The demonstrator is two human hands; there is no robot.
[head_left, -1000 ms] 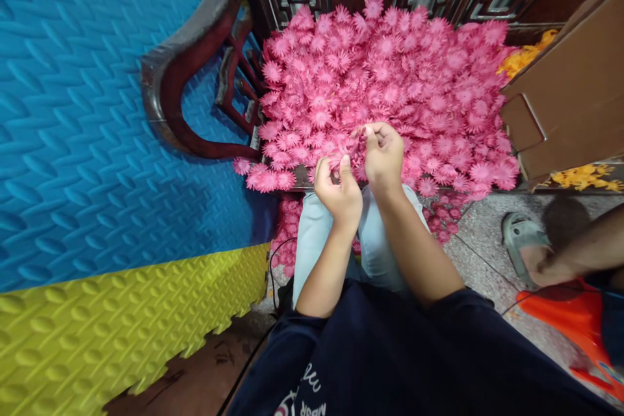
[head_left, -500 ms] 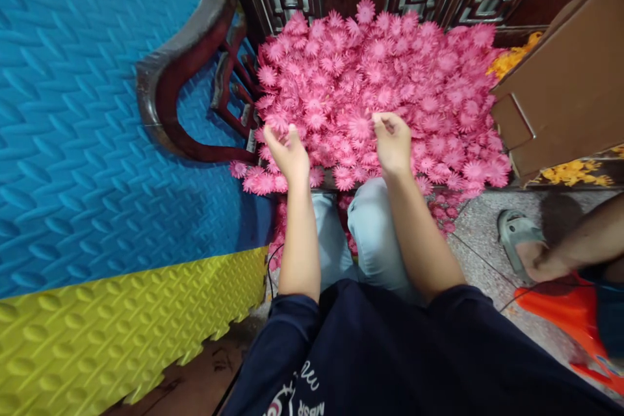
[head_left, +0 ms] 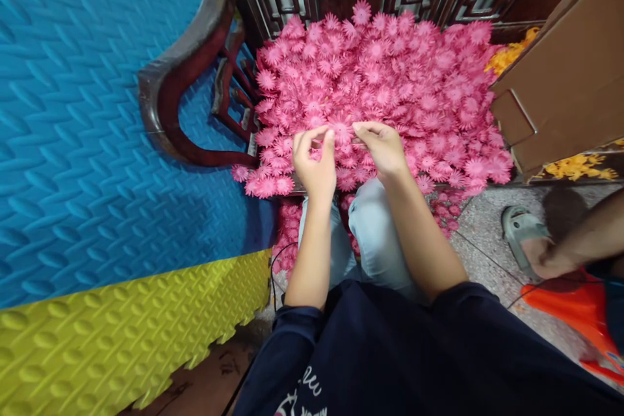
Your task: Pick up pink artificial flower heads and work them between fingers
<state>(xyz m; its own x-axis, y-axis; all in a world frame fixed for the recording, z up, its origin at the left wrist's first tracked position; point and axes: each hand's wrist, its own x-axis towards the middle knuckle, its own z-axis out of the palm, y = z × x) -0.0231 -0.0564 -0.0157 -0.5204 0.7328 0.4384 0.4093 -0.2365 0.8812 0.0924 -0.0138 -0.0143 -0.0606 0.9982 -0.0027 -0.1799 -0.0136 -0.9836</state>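
A pink artificial flower (head_left: 342, 132) with thin pointed petals is between my two hands, in front of a large heap of similar pink flowers (head_left: 429, 101). My right hand (head_left: 383, 146) pinches the flower at its right edge with thumb and forefinger. On the opposite edge, my left hand (head_left: 316, 162) has its thumb and forefinger brought together at the petals; the exact contact is hard to make out. Both hands are just above the front part of the heap.
The heap lies on a dark wooden seat with a curved armrest (head_left: 160, 101) on the left. Blue mat (head_left: 88, 143) and yellow mat (head_left: 146, 312) lie beyond. A cardboard box (head_left: 560, 78) and orange-yellow flowers (head_left: 580, 169) are at right, near another person's sandalled foot (head_left: 531, 247).
My left hand has moved right and its fingers have closed at the flower. My right hand has shifted slightly left, bringing the flower between both hands.
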